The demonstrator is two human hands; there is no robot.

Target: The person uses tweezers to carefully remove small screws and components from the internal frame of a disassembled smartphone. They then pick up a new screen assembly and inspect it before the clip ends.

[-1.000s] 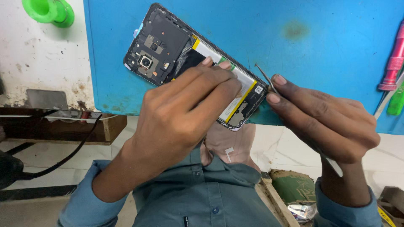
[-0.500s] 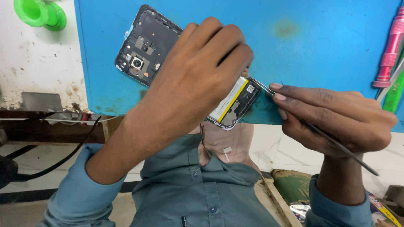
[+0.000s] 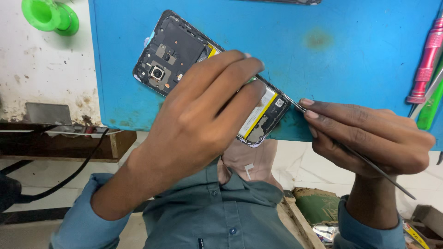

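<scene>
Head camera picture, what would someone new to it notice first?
First, the opened phone with its back cover off, lying at a slant on the blue mat in the upper middle, camera module and battery bare. The left hand lies over its lower half, while the right hand at the right holds a thin metal tool with its tip at the phone's lower edge. A green spool is at upper left and a pink screwdriver at far right.
</scene>
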